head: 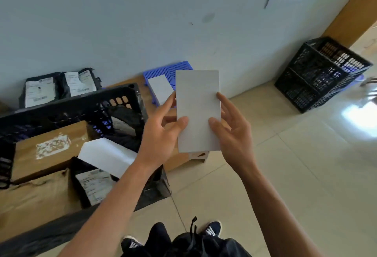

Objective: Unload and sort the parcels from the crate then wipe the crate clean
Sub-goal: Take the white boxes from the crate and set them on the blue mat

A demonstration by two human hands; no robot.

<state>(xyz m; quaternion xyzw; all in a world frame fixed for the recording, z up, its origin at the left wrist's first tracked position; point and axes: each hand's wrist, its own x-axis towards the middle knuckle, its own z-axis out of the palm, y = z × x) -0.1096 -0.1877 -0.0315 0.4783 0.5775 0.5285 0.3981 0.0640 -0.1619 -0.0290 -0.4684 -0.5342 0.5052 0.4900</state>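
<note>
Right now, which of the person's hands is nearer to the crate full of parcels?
Left. The left hand hangs just beside the parcel crate; the right hand is across the white box both hold.

Flat white parcel [198, 112] upright above floor

— What is seen of the room?
— A pale grey-blue wall [122, 22] is seen across the top; a wooden door frame [353, 14] is seen at two o'clock.
— And below?
— A floor [295, 175] of glossy cream tiles is laid from three to six o'clock, and daylight is reflected on it at three o'clock.
</note>
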